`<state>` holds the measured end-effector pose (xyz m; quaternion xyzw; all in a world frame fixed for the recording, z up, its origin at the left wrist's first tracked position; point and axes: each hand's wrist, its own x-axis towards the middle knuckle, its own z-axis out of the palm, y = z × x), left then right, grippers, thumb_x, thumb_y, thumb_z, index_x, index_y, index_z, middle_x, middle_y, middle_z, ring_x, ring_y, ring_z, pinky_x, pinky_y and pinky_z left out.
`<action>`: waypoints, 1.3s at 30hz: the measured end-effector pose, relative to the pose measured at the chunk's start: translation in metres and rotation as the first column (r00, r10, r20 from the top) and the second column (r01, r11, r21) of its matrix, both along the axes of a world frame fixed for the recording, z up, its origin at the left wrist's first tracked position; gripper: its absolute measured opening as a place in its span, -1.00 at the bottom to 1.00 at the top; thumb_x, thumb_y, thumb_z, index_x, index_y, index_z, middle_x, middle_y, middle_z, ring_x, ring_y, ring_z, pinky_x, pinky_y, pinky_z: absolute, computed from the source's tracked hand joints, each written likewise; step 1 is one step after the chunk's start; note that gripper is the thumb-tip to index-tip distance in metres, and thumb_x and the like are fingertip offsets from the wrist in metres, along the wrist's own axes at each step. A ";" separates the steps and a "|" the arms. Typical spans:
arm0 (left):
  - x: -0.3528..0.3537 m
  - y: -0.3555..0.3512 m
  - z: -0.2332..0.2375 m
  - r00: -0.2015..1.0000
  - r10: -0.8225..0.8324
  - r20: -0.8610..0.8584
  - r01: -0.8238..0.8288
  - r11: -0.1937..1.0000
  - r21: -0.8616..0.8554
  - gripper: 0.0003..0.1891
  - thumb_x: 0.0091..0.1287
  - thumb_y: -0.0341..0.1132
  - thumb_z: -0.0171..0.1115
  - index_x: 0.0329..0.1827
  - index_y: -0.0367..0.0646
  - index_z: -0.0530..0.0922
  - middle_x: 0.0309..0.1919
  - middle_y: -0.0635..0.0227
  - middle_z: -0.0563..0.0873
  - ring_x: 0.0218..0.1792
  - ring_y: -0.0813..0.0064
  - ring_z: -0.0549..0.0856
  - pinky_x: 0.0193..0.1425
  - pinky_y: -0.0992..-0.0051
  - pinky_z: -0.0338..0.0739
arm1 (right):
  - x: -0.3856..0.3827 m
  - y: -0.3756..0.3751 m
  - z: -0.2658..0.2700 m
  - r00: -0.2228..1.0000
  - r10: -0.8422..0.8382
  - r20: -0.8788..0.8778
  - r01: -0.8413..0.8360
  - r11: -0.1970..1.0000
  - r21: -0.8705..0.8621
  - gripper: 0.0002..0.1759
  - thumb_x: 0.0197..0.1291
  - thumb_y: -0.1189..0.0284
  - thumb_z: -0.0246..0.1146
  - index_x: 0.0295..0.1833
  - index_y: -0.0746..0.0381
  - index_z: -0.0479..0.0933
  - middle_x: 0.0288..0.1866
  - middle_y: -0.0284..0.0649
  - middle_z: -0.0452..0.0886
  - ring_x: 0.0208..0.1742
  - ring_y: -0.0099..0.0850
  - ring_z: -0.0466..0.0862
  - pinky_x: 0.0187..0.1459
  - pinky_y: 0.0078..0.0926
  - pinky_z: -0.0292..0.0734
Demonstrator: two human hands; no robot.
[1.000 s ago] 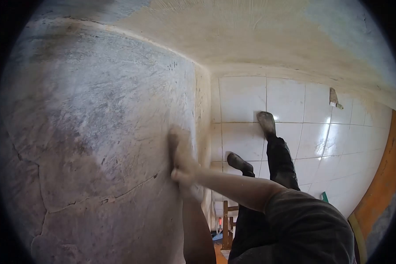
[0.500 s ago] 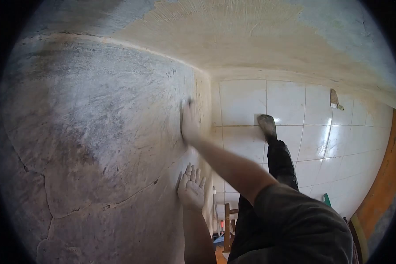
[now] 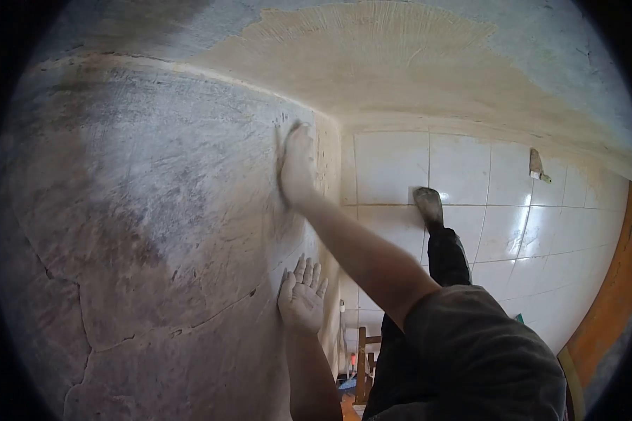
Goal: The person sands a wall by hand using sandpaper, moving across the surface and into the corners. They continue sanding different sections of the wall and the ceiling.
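Observation:
My right hand (image 3: pixel 298 165) lies along the rough plastered wall (image 3: pixel 211 175) near the corner, slightly smeared by motion. Its fingers point up the wall and a dark shadow edges it; whatever may be under the fingers is hidden. Lower down, my left hand (image 3: pixel 303 298) rests beside the same wall, palm turned toward me, fingers spread and pale with dust. Nothing lies in that palm. A light, smoother strip (image 3: pixel 326 147) of wall runs down beside the right hand.
White floor tiles (image 3: pixel 393 168) meet the beige-patched adjoining wall (image 3: pixel 400 77). My foot (image 3: pixel 428 200) stands on them. A small scraper-like tool (image 3: pixel 536 165) lies near that wall's base. Behind my left arm is a wooden frame (image 3: pixel 361 365); an orange panel (image 3: pixel 604 274) edges the right side.
My right hand has slid up along the wall, away from the left hand. The left hand stays nearly in place, still spread. The camera view has shifted slightly.

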<state>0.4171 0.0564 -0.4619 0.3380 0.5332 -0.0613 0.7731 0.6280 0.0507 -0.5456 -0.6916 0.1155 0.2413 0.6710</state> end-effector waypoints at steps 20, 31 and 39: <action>0.007 -0.009 -0.004 0.993 0.017 0.117 -0.023 0.998 0.051 -0.18 0.37 0.09 -0.21 0.59 -0.31 0.07 0.61 0.15 0.09 0.64 0.18 -0.05 0.64 0.07 -0.28 | 0.012 -0.009 -0.029 0.989 -0.034 -0.141 0.060 0.981 0.184 -0.06 0.44 -0.06 -0.17 0.61 0.40 -0.29 0.66 0.19 -0.25 0.68 -0.01 -0.25 0.61 -0.19 -0.29; -0.016 -0.011 -0.015 0.983 0.003 0.185 -0.023 0.994 0.107 -0.11 0.26 0.16 -0.12 0.55 -0.32 0.14 0.52 0.20 0.21 0.54 0.24 0.13 0.61 0.09 -0.07 | -0.023 -0.015 -0.011 0.981 0.011 -0.194 0.082 0.880 0.467 -0.19 0.51 0.12 -0.20 0.61 0.41 -0.28 0.66 0.14 -0.13 0.66 -0.06 -0.11 0.59 -0.24 -0.19; 0.026 -0.039 -0.012 0.780 0.286 -0.556 0.024 0.875 0.483 -0.06 0.25 0.17 -0.14 0.58 -0.34 0.05 0.56 0.17 0.14 0.57 0.25 0.07 0.63 0.16 -0.16 | -0.136 -0.005 0.004 0.953 0.282 0.112 -0.281 0.959 -0.023 -0.19 0.40 0.24 -0.09 0.58 0.48 -0.17 0.59 0.26 -0.03 0.62 0.07 -0.02 0.57 -0.15 -0.13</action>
